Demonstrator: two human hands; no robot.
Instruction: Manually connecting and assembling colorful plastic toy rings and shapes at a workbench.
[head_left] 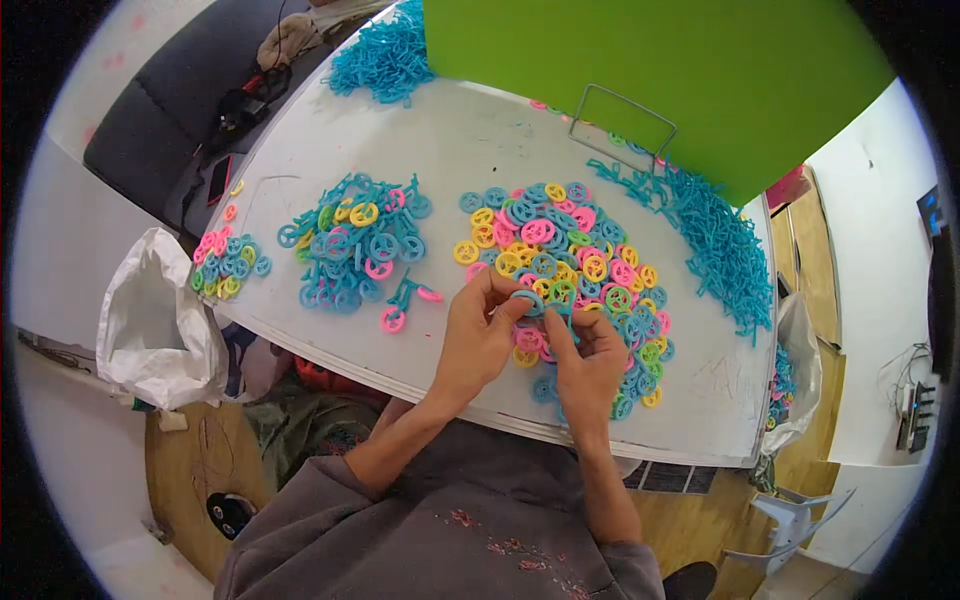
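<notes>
Over the near edge of a heap of small plastic wheels (537, 232) in blue, pink, yellow and green, my two hands meet. My left hand (478, 335) pinches a blue plastic wheel (527, 302) between thumb and fingers. Close against it, my right hand (590, 372) is closed on a thin teal plastic frame piece (568, 318), partly hidden by the fingers. The wheel and the piece look to be touching; whether they are joined I cannot tell. To the left lies a pile of teal frames with wheels fitted (352, 245), and one loose piece with pink wheels (394, 318) beside it.
Teal frame pieces are heaped at the far left (385, 60) and right (722, 245) of the white table (430, 140). A green panel (640, 70) stands at the back, with a wire stand (625, 110) before it. A small wheel pile (228, 262) and white sack (155, 310) are at left.
</notes>
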